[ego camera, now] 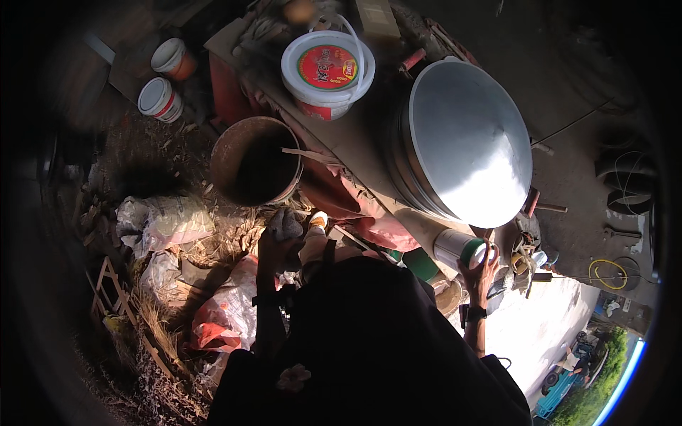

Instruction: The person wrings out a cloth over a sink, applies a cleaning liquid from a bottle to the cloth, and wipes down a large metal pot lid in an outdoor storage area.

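My left hand is in shadow and grips a bunched grey cloth, held low in front of my body. My right hand has its fingers spread around the lid end of a pale cylindrical can with a green band. The can is near the front edge of a long table, just below a large metal pot with a shiny domed lid. Whether the can rests on the table cannot be told. A white plastic bucket with a red label and a raised handle stands further along the table.
A rusty open drum stands left of the table. Two small tubs sit behind it. Plastic sacks, dry husks and a wooden frame litter the floor at left. A wrench and yellow hose lie at right.
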`<action>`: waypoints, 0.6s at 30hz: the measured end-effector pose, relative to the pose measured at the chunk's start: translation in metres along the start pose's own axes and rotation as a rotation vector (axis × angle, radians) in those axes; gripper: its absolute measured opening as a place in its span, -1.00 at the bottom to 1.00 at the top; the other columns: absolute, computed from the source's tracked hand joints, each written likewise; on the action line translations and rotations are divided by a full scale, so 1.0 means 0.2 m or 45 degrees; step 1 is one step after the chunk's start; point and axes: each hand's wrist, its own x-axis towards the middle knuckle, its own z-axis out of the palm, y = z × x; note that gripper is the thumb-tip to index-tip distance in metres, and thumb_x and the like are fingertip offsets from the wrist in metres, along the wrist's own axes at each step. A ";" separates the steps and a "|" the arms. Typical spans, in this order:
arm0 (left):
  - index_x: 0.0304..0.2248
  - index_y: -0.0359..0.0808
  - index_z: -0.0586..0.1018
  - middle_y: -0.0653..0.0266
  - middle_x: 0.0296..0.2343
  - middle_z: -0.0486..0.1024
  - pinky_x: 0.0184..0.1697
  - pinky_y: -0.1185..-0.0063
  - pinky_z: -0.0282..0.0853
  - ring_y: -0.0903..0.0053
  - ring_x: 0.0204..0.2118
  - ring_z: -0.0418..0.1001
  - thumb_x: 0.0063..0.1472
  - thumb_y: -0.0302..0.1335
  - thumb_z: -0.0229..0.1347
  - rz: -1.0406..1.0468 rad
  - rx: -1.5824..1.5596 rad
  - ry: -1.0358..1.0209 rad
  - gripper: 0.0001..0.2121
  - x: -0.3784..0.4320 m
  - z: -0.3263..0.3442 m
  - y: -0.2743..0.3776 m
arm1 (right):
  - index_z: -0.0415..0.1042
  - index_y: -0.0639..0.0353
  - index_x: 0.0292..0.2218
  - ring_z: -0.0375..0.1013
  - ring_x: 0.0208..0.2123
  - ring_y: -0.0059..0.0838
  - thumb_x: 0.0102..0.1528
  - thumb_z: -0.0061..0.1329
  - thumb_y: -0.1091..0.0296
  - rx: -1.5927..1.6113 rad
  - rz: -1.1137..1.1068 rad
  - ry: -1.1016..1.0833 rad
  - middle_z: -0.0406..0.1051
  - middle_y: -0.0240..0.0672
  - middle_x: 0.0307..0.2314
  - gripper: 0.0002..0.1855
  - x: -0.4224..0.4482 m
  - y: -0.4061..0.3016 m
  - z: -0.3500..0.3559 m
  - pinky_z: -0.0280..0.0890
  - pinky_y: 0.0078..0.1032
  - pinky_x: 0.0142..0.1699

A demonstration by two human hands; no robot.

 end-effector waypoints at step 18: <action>0.43 -0.42 0.34 0.08 0.36 0.42 0.43 0.41 0.32 0.37 0.36 0.44 0.18 -0.76 0.32 0.252 -0.416 -0.690 -0.18 0.67 -0.26 0.21 | -0.09 -0.04 0.59 -0.07 0.57 0.17 -0.21 0.66 0.00 0.340 0.178 -0.039 0.02 0.03 0.51 0.57 -0.10 -0.20 -0.14 -0.04 0.13 0.60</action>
